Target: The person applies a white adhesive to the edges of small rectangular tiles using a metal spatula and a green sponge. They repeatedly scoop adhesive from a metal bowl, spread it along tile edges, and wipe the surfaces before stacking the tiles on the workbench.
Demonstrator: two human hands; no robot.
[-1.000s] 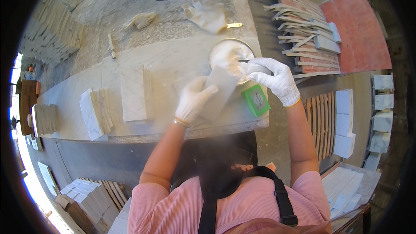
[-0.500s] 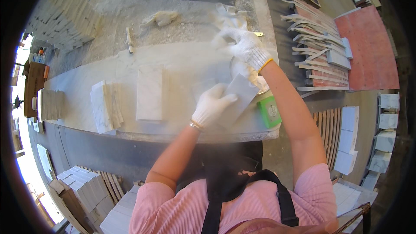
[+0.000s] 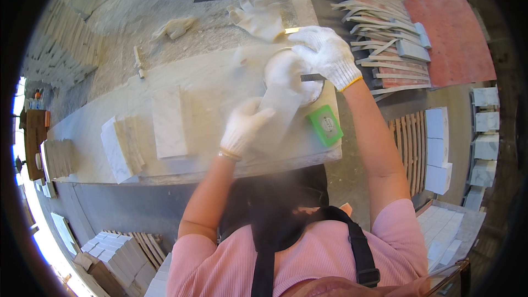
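Observation:
In my left hand [image 3: 242, 129], white-gloved, is a pale grey-white rectangular stone tile [image 3: 278, 110], tilted, its upper end near a round bowl [image 3: 314, 99] of white paste. My right hand [image 3: 324, 52], also gloved, is closed on a putty knife; only its dark flat blade [image 3: 312, 77] shows, pointing left over the bowl, and its handle is hidden by the fingers. A loose white glove [image 3: 258, 19] lies just beyond the bowl, beside a small yellow object [image 3: 294, 31]. Nearer me is a green box [image 3: 325, 125].
Left on the dusty bench [image 3: 214, 157] lie a white tile [image 3: 169, 122] and a leaning tile group [image 3: 121, 148]. A tall tile stack [image 3: 63, 44] stands at the far left. White strips [image 3: 385, 33] cover a red board at the right.
My right hand has come from beyond the bowl to its right edge, with the dark blade now showing. The view has shifted, so the bench appears further left.

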